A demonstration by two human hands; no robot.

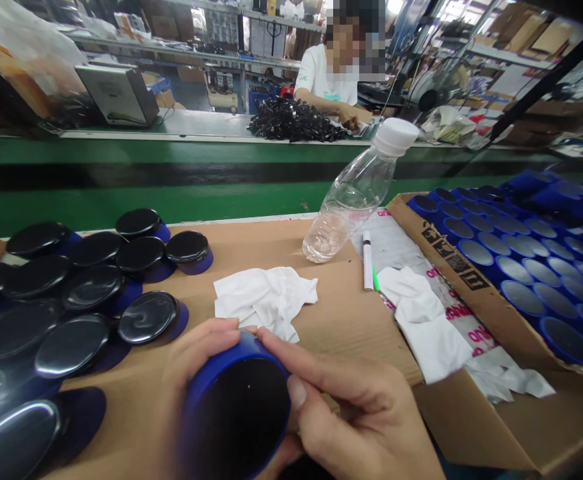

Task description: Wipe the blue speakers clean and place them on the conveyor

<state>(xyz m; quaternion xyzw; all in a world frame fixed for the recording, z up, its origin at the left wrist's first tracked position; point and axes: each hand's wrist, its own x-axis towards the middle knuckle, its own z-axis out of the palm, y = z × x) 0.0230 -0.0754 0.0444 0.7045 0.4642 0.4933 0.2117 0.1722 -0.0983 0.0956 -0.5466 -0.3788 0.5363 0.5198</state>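
Underneath, cardboard-covered bench (251, 250), green conveyor (171, 200)

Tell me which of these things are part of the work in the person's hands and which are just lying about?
Part of the work:
- blue cup, held by left hand and right hand
- black-topped cups laid out on the left
- box of blue cups on the right
- white cloth right behind the hands, probably

Lying about:
- water bottle
- pen
- second white cloth

Bright overhead light, wide-angle edge distortion, corners blurred.
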